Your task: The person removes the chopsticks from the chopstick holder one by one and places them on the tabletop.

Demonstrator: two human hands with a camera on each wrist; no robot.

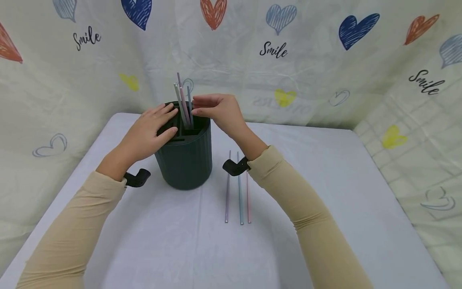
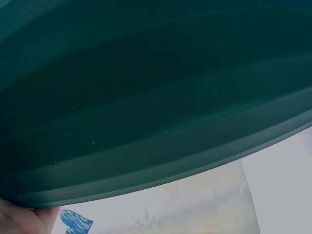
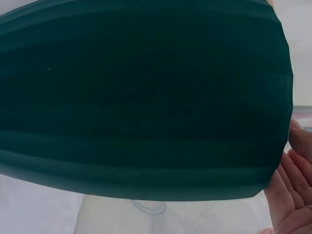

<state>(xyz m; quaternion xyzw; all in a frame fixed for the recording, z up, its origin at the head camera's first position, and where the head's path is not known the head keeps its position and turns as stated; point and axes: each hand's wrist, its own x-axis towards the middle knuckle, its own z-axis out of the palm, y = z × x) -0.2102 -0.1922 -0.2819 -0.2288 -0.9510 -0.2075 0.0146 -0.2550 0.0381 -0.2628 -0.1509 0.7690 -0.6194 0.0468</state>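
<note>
A dark green ribbed holder (image 1: 185,166) with inner dividers stands upright on the table. Several thin pastel sticks (image 1: 183,106) lean together in one of its compartments; their exact kind is unclear. My left hand (image 1: 146,130) rests on the left rim, fingers spread and thumb across the top. At the right rim, my right hand (image 1: 220,110) has its fairly straight fingers and thumb beside a light blue stick (image 1: 189,100). Both wrist views are mostly filled by the holder's wall (image 2: 156,97), with part of the left hand (image 2: 24,219) and right hand (image 3: 292,187) at the edges.
On the white-covered table (image 1: 173,249), a purple stick (image 1: 227,200), a blue-green stick (image 1: 240,200) and a pink stick (image 1: 249,200) lie side by side, right of the holder. A heart-printed cloth (image 1: 231,60) hangs behind the table.
</note>
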